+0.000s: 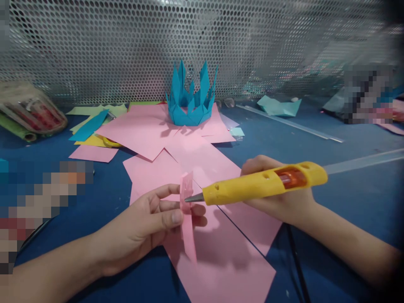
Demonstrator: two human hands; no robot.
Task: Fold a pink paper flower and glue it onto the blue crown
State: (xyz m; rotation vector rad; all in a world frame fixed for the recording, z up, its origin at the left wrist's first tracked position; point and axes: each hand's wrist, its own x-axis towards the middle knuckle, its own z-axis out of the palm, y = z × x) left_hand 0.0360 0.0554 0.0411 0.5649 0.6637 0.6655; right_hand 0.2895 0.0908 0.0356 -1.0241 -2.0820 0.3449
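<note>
My left hand (158, 219) pinches a narrow folded strip of pink paper (188, 235), which stands roughly upright between thumb and fingers. My right hand (268, 198) grips a yellow hot glue gun (246, 190), its metal nozzle pointing left and meeting the upper part of the strip in the picture. A clear glue stick (362, 162) runs out of the gun's back end. Beneath both hands lie overlapping sheets of pink paper (227, 261). Beyond them, a blue folded-paper crown (189, 115) with pointed tips stands on the pink sheets.
Paper scraps, among them a blue strip (90, 125), lie at the left beside a clear jar (31, 107). Another glue stick (290, 123) and a pale teal folded paper (279, 106) rest at the back right. A perforated metal panel (126, 50) closes off the back. A black cord (296, 261) hangs below my right wrist.
</note>
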